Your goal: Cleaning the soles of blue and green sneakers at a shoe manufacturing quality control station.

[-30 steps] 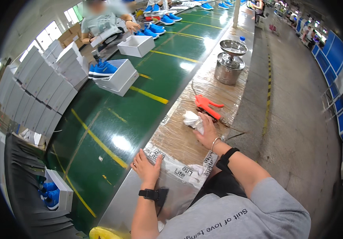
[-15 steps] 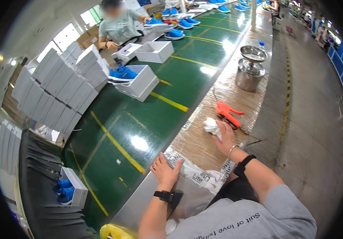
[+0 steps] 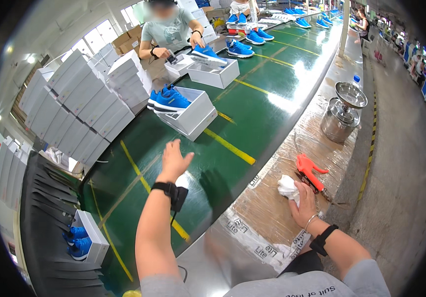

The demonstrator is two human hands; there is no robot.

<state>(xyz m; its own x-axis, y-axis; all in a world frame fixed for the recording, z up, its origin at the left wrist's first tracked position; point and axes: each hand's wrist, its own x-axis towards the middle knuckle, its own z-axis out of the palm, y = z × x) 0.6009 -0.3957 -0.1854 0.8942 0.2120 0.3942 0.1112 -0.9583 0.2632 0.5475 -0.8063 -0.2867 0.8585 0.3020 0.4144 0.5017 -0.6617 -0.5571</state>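
Observation:
My left hand [image 3: 174, 161] reaches out over the green conveyor belt, fingers apart and holding nothing. Just beyond it stands a white shoebox [image 3: 193, 119] with a pair of blue sneakers [image 3: 170, 99] resting at its top left. My right hand [image 3: 303, 204] lies at the taped cardboard on the side bench, its fingers around a crumpled white cloth [image 3: 287, 188]. Right beside that hand is a red air blow gun [image 3: 310, 171] with a thin tube. Part of the cloth is hidden by the fingers.
Across the belt [image 3: 232, 111], a person [image 3: 173, 32] holds a blue sneaker over another open shoebox [image 3: 215, 76]. Stacked white boxes [image 3: 74, 104] stand at the left. A metal pot [image 3: 340, 121] with a steel bowl [image 3: 351, 95] sits farther along the bench. A boxed pair [image 3: 94, 242] is near left.
My left hand has left the bench edge and moved forward over the belt toward the shoebox. My right hand stays with the cloth. The co-worker's sneaker is now over a box.

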